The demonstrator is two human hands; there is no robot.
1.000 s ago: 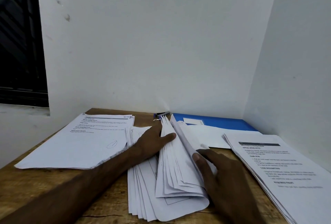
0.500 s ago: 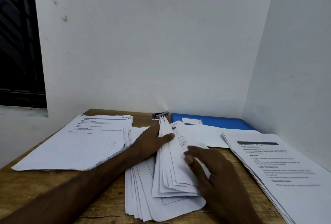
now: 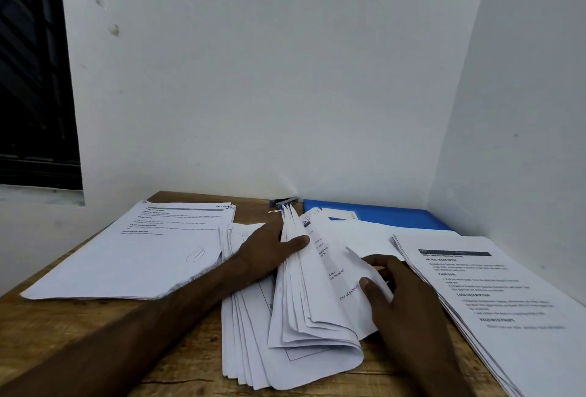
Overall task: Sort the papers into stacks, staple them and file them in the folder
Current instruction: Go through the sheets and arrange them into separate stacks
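The right hand's (image 3: 409,307) thumb presses on the printed face of the top sheet (image 3: 333,269) while its fingers (image 3: 382,261) curl behind the paper, so I read it as a pinch. 0.5 s ago this hand sat further left over the fan, and the sheet now bends over to the right with more of its print showing. The left hand (image 3: 266,250) stays flat on the middle pile (image 3: 253,349) of loose white printed papers, thumb straight across the lifted edges. Its fingertips are hidden under them, so I cannot tell how they lie. That pile rests on the brown wooden table (image 3: 63,333) between 2 others, the left stack (image 3: 126,254) and the right stack (image 3: 513,301), both white printed pages lying where they were. At the back, the flat blue plastic folder (image 3: 396,214) lies against the white wall (image 3: 285,79), a blank white sheet (image 3: 364,234) overlapping its near edge, and a small blue and grey stapler (image 3: 285,201) sits just to its left.
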